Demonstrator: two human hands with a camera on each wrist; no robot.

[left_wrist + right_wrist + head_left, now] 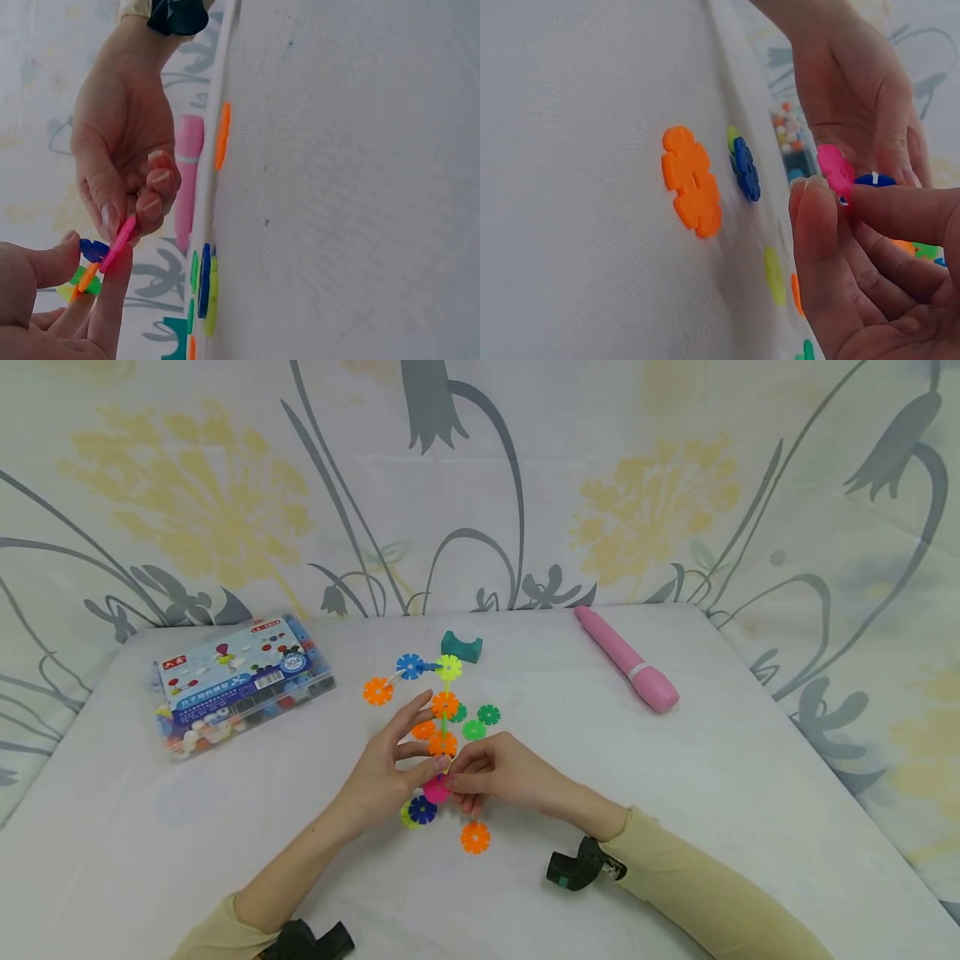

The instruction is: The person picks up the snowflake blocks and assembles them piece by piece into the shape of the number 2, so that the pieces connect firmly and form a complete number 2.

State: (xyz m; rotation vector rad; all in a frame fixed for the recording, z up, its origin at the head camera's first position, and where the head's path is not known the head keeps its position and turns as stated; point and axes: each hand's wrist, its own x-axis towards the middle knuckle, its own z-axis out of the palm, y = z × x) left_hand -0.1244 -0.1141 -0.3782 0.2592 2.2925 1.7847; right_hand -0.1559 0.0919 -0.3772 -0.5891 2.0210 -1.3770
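Note:
A chain of linked plastic snowflake discs (446, 704), orange, yellow-green and blue, runs up from the hands. My left hand (375, 781) holds its near end, the thumb against a dark blue disc (93, 250) and fingers behind it. A pink snowflake disc (835, 169) sits against that blue one, and my right hand (510, 772) pinches it between thumb and index finger. Whether the pink disc's slot is fully seated cannot be told. Below the hands lie a loose orange disc (475, 837) and a dark blue disc (423, 810) overlapping a yellow-green one (408, 815).
Several green discs (474, 729) and an orange disc (423, 730) lie beside the chain. Behind it stands a teal curved block (461, 647). A clear box of coloured parts (243, 685) is at left, and a pink marker-shaped object (626, 658) at right.

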